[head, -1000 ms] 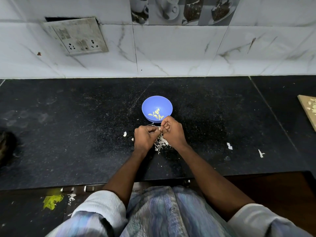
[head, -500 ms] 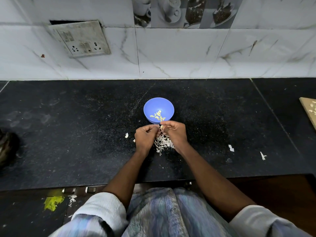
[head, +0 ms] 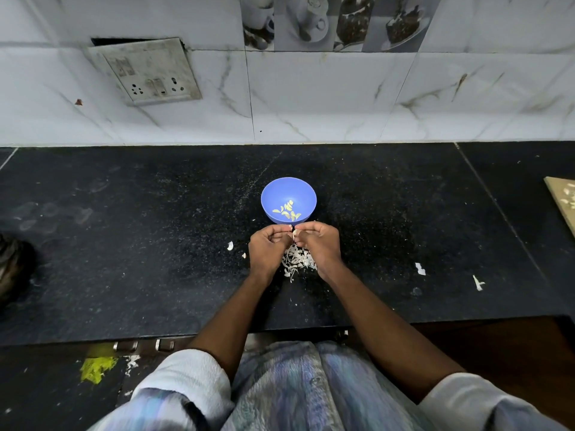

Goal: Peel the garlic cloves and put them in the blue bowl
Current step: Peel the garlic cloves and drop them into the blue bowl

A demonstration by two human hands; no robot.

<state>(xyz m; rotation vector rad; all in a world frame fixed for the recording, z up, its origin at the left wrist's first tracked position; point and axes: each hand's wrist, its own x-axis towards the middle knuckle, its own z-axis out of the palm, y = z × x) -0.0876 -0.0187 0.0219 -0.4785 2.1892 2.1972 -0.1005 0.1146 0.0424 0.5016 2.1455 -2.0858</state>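
A blue bowl (head: pixel 270 194) stands on the black counter (head: pixel 140 244) and holds several peeled garlic cloves (head: pixel 287 211). Just in front of it my left hand (head: pixel 267 248) and my right hand (head: pixel 320 242) meet fingertip to fingertip. Both pinch one small pale garlic clove (head: pixel 294 233) between them, and only a sliver of it shows. Under my hands lies a heap of white garlic skins (head: pixel 297 259).
Loose skin scraps lie left of my hands (head: pixel 230 245) and further right (head: pixel 420 269). A wooden board (head: pixel 563 200) with white bits sits at the right edge. A dark object (head: pixel 12 262) is at the far left. The tiled wall carries a switch plate (head: pixel 146 71).
My hands stay together on the clove, with small finger movements only. The camera has tilted slightly, so the scene sits lower in the frame.
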